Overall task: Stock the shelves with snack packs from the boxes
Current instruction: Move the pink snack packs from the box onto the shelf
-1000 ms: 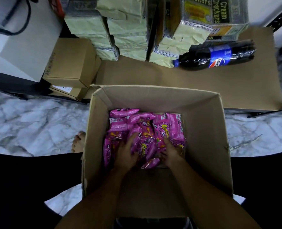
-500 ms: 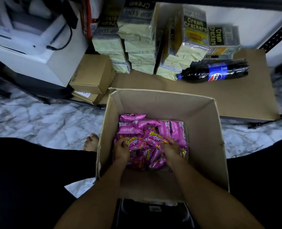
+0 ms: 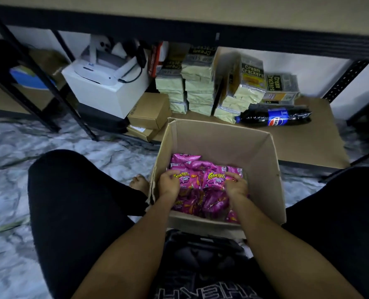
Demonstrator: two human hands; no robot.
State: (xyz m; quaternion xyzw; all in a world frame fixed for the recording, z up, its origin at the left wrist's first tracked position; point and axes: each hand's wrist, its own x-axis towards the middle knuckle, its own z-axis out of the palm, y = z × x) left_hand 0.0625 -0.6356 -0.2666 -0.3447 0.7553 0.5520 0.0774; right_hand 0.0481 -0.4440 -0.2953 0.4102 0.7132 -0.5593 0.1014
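Change from before: my view has tipped up, so the upper shelf board (image 3: 179, 9) now shows across the top, and a black rack upright (image 3: 38, 76) stands off to my left; the bundle of packs sits higher in the box than it did half a second ago.
Left hand: my left hand (image 3: 169, 184) is curled over the left side of the pink bundle, fingers gripping the packs.
Right hand: my right hand (image 3: 236, 186) is curled over the right side of the same bundle, fingers gripping it.
Snack packs: the pink Cornitoz snack packs (image 3: 203, 184) lie between my two hands and under them, with more loose packs just beyond my fingertips.
Box: the open cardboard box (image 3: 263, 169) surrounds both hands; it stands on the marble floor (image 3: 92, 152) between my knees.
Bottom shelf: the brown bottom shelf (image 3: 308, 139) lies beyond the box, well ahead of my hands.
Cream cracker packs: stacked cream cracker packs (image 3: 200, 83) stand at the back of that shelf, ahead of both hands.
Pepsi bottle: a Pepsi bottle (image 3: 274, 116) lies on its side ahead and to the right of my right hand.
Small cartons: two brown small cartons (image 3: 149, 111) sit stacked ahead of my left hand, just beside the box's far left corner.
White appliance: a white appliance (image 3: 105, 83) stands further ahead to the left.
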